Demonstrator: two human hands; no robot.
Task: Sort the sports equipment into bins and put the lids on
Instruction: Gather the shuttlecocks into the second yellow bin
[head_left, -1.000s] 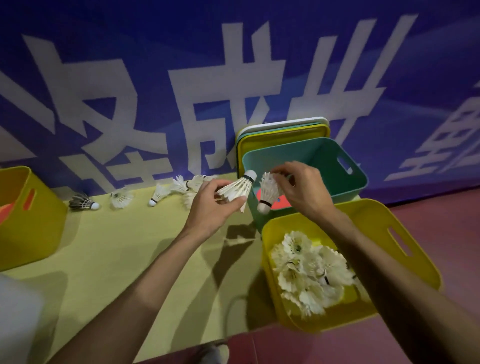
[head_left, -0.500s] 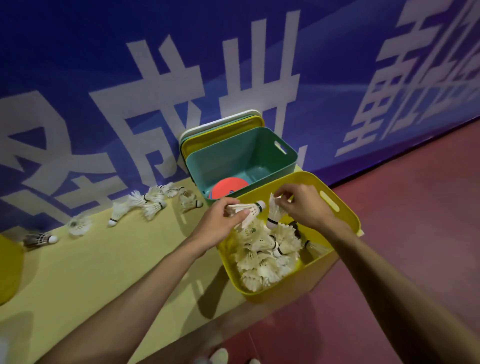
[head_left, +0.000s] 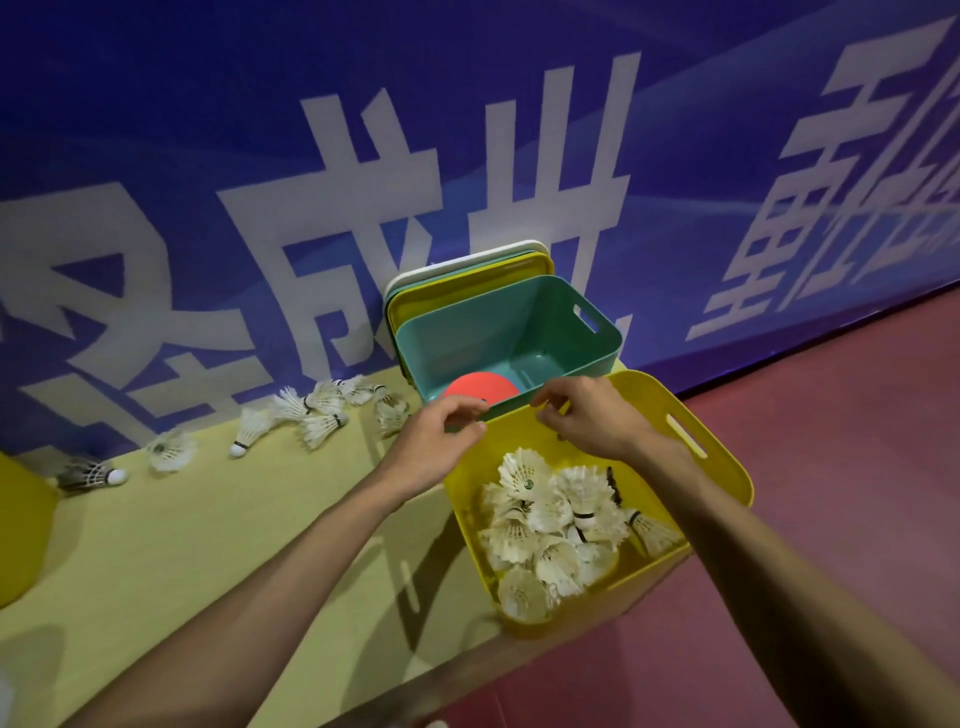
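Left-edge yellow bin (head_left: 21, 535) cut off, orange disc (head_left: 480, 387) partly hidden, lids (head_left: 457, 288) mostly hidden

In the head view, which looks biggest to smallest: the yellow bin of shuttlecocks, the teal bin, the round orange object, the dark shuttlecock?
1. The yellow bin and the teal bin: yellow looks larger but sits nearer, so unsure.
2. The round orange object, partly hidden.
3. The dark shuttlecock.

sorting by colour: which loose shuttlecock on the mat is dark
The leftmost shuttlecock, at the row's far end: its feathers are dark, the others' white.
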